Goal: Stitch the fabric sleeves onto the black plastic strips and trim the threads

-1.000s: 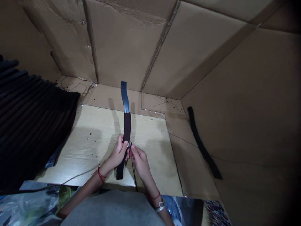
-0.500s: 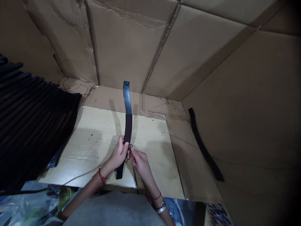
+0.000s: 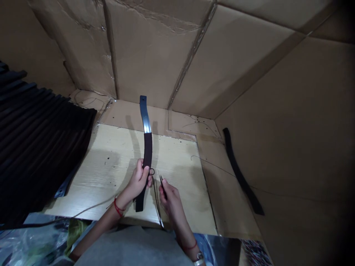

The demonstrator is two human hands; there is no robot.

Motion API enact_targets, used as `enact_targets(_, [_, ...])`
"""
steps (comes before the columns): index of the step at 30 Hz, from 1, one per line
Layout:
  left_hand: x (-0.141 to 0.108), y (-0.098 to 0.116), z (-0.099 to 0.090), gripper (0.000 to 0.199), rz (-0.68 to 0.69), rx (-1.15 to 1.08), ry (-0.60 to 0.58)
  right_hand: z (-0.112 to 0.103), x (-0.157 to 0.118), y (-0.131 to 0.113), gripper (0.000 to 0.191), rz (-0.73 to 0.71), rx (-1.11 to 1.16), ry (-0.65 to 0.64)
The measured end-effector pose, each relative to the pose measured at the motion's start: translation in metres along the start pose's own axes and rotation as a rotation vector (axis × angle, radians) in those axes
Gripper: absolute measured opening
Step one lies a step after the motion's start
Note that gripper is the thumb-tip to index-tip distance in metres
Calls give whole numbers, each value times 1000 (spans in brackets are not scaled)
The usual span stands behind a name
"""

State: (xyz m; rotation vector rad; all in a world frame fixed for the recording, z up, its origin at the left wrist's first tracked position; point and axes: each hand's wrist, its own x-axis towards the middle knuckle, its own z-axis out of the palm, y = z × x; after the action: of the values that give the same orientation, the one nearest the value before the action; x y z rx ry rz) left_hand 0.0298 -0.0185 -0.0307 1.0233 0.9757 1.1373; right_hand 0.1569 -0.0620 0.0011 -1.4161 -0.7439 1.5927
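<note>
My left hand (image 3: 139, 179) is wrapped round the lower half of a long curved strip (image 3: 148, 149). Its middle is covered in dark brown material, and its far end is bare shiny metal with a small hole. A thin dark cord (image 3: 155, 192) makes a small loop beside my left fingertips and runs down toward the table's near edge. To the right, apart from the strip, my right hand (image 3: 170, 195) is closed on a slim dark pointed tool (image 3: 163, 186), tip pointing up. Most of the tool's handle is hidden in the palm.
A big stack of dark strips (image 3: 41, 147) fills the left side. Another black strip (image 3: 241, 171) lies at the right by the cardboard wall (image 3: 299, 129). Plastic bags (image 3: 33, 244) are below the near edge of the table (image 3: 183, 155).
My right hand has moved away from the strip, down and right, and the pointed tool now shows in it. The strip's far end has tilted left. The cord loop shows more clearly.
</note>
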Motion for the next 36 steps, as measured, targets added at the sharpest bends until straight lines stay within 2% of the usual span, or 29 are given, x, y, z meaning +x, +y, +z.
enact_targets(4, [-2,1,1,31,-3,21,-13,9,3,-9,49,25,-72,-109])
enact_targets(12, [-4,1,1,33,-3,51,-13,15,5,-15,45,-20,-110,-141])
enact_targets(36, [-7,8,2,29,15,131,-42,13,11,-16,49,-40,-115,-109])
